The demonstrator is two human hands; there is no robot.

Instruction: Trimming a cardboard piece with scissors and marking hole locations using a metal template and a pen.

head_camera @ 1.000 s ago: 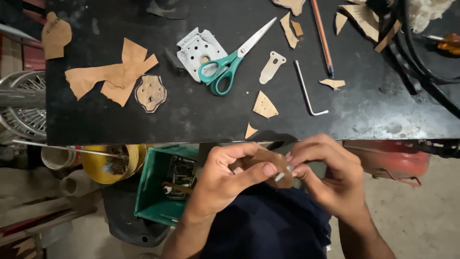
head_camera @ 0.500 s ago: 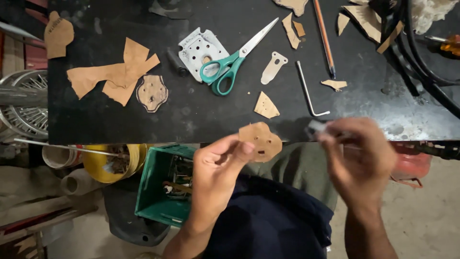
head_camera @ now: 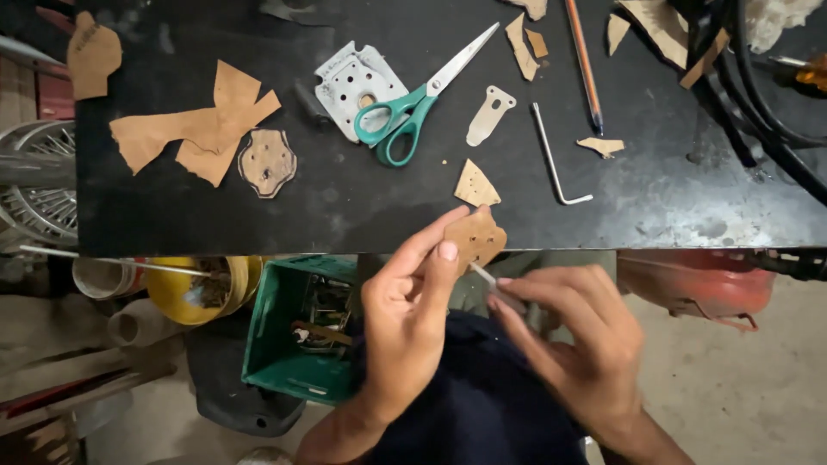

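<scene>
Your left hand pinches the gasket, thin, light and bendable, by its lower edge just below the table rim, while your right hand pinches a slim tool beneath it.

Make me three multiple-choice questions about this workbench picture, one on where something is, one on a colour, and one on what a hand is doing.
1. Where do the scissors lie?
A. In the green crate
B. On the black tabletop, partly over a pale metal plate
C. On the floor

2. What colour are the scissor handles?
A. Teal green
B. Red
C. Yellow

3. What is the left hand doing?
A. Resting flat on the table
B. Holding the scissors
C. Pinching a small brown cardboard piece with holes

Answers:
1 B: the scissors rest on the tabletop, across the metal plate.
2 A: both loops are teal.
3 C: thumb and fingers hold the cardboard piece at the table edge, while the right hand brings a thin tool to it.
</scene>
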